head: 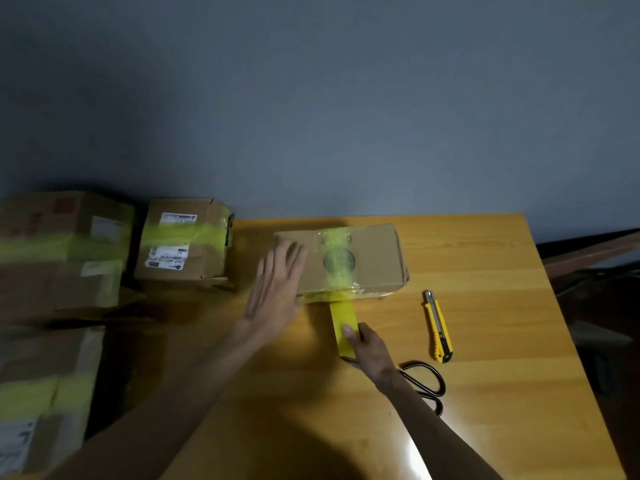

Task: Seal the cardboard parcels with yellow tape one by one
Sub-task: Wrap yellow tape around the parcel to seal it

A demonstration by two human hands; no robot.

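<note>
Two hands busy: left hand (277, 292) lies flat, fingers (294, 254) straight, on the left end of the box (375, 258), right hand (370, 348) grips tape (343, 317) stretched off its near edge.

Makeshift packing corner: wooden table (491, 265), bare grey wall (311, 98), taped parcels (183, 244) piled alongside.

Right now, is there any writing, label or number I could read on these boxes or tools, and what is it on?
"S02 402", roughly, tiny: lowest white label on the taped box by the wall.
That box's other labels: too small.
Round mark under the yellow tape on the middle parcel: unreadable.
Red print on the left box: blurred.
</note>
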